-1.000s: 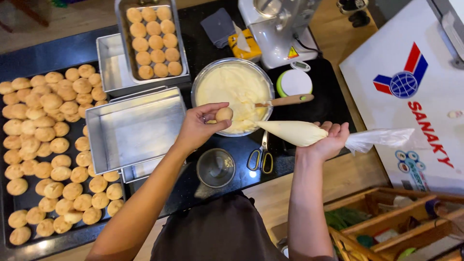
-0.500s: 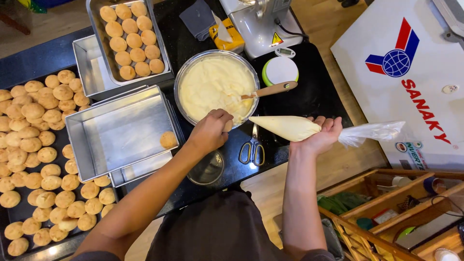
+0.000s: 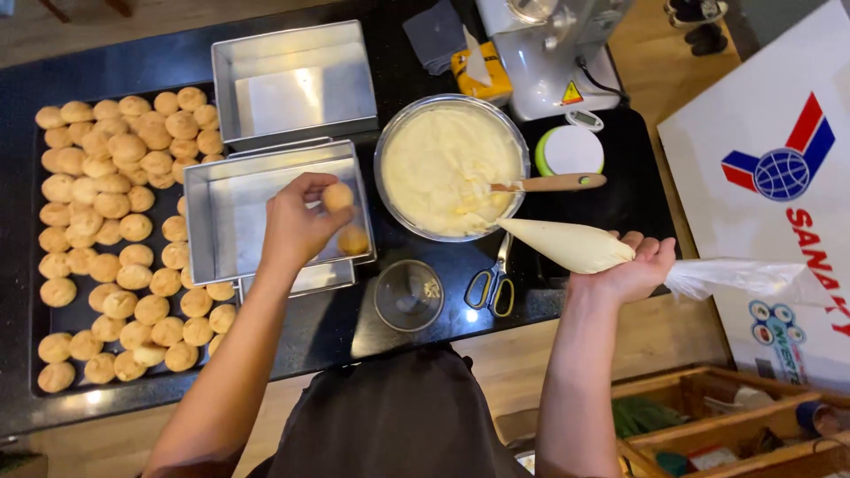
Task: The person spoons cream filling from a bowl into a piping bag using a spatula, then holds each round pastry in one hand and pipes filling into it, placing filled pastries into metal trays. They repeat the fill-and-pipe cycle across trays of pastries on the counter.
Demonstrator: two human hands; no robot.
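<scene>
We note left hand at frame centre-left pinching a puff over the tin | second puff in tin's corner | right hand, centre-right, gripping the piping bag beside the bowl.

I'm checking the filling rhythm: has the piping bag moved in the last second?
No. The piping bag in the right hand keeps its tip beside the cream bowl, above the scissors.

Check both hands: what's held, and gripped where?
Left hand pinches a small round puff by its sides, fingertips only, above the metal tray. Right hand grips the filled piping bag at its wide rear end.
</scene>
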